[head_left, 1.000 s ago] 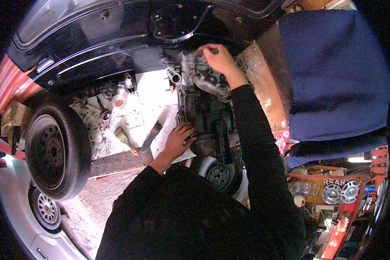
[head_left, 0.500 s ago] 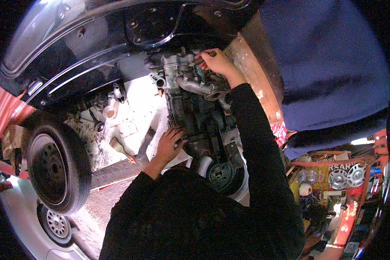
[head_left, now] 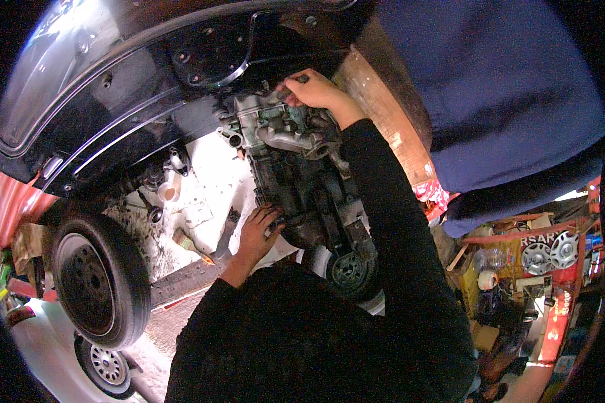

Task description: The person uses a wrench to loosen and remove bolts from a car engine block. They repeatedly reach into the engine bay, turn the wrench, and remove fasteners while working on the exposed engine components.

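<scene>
A greasy engine [head_left: 296,181] stands before me, with a cast metal manifold [head_left: 286,138] along its upper side and a round pulley [head_left: 349,270] at its near end. At the far end, my right hand [head_left: 316,93] is closed around a short dark tool handle [head_left: 303,78]. The tool's working end is hidden by the fingers and blurred. My left hand [head_left: 255,232] rests at the engine's lower left edge, fingers curled. Something small and greyish shows between its thumb and fingers, too unclear to name.
A dark car body panel [head_left: 141,87] arches over the far side. To the left stand a wheel with a tyre [head_left: 101,282], loose metal parts [head_left: 175,161] and a paintbrush [head_left: 193,247]. A wooden board [head_left: 386,114] and blue cloth [head_left: 504,101] flank the right. Cluttered shelves [head_left: 517,269] lie beyond.
The whole view has shifted slightly, so the engine sits further left. My right hand has turned a little at the far end, still holding the tool. The left hand stays at the engine's edge.
</scene>
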A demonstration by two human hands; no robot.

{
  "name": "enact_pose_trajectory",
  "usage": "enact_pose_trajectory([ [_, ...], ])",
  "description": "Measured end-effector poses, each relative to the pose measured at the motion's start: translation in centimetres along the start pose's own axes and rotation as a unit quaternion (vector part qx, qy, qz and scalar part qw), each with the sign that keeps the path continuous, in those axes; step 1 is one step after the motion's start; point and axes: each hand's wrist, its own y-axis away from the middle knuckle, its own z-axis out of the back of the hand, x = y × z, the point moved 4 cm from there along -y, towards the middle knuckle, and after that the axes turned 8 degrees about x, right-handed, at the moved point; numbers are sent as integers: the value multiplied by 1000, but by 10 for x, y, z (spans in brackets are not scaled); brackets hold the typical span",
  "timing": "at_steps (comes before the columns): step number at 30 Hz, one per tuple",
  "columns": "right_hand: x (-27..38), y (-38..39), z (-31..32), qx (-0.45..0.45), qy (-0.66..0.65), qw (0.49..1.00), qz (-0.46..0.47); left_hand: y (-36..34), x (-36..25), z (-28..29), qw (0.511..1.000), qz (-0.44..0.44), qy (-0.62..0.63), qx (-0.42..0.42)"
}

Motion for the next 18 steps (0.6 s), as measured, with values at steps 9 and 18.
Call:
enact_pose_trajectory([
  [9, -34, 23, 45, 19, -102, 994, 25, 3, -3, 0, 1000, 28, -5, 4],
  [18, -45, 37, 42, -89, 63, 994, 22, 3, -9, 6, 1000, 12, -4, -25],
])
